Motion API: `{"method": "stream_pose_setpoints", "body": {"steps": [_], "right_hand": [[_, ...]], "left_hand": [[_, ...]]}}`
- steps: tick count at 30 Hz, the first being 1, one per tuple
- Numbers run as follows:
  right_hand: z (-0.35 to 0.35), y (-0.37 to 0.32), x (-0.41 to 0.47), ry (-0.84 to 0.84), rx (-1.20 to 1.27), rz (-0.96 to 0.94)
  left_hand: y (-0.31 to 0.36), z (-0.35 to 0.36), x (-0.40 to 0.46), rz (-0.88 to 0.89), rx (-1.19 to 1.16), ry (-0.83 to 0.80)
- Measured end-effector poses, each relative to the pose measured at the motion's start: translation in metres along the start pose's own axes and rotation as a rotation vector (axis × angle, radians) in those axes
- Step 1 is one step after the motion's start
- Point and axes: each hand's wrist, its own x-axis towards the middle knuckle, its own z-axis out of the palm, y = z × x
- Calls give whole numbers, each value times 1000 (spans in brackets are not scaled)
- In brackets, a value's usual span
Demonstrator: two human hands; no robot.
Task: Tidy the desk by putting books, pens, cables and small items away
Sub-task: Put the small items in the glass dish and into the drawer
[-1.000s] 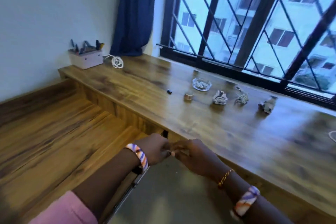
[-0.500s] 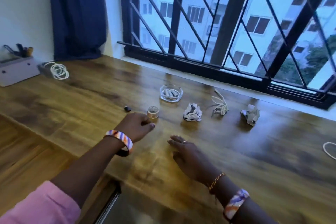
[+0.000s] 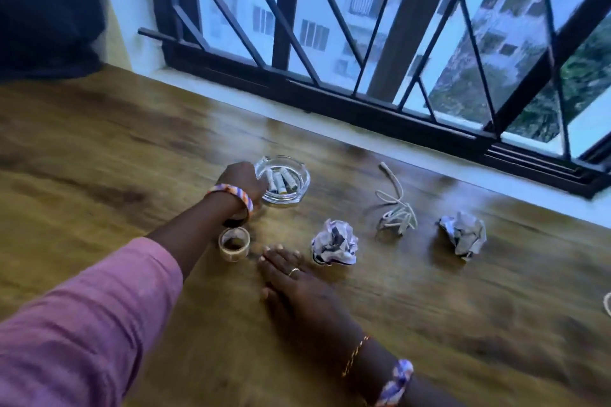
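A glass ashtray [image 3: 285, 199] holding a few cigarette butts stands on the wooden desk [image 3: 99, 158]. My left hand [image 3: 243, 180] is curled over the ashtray's left rim and grips it. Just below that wrist lies a roll of clear tape [image 3: 234, 244]. My right hand [image 3: 291, 281] rests flat on the desk, palm down, holding nothing. Its fingertips are close to a crumpled paper ball [image 3: 334, 242] but apart from it. To the right lie a tangled pale cord [image 3: 395, 213] and a second crumpled paper ball [image 3: 464, 235].
A barred window [image 3: 380, 43] runs along the desk's far edge, with its dark sill track close behind the items. A dark blue curtain [image 3: 46, 10] hangs at the far left. A loop of white cable [image 3: 607, 304] shows at the right edge.
My left hand has moved forward past the tape roll to the ashtray and closed on its rim. My right hand has settled flat on the desk. The view has shifted closer and to the right.
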Motion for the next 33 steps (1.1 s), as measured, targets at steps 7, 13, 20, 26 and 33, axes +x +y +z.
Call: {"method": "stream_pose_setpoints", "body": {"steps": [7,13,20,26,33], "right_hand": [[-5,-3,0,39,66,-32],[-14,-14,-7,201,316,78],[-32,-111,-41,343,983,93],[13,-205,-84,9,943,52],[50,-308,-109,-236,703,-165]], "left_hand": [[8,-12,-29,-13,-26,112],[5,-62,-118,-11,-178,268],[-54,-92,-274,-151,-169,319],[-121,-94,-405,-392,-142,289],[-214,-113,-508,-574,-55,275]]}}
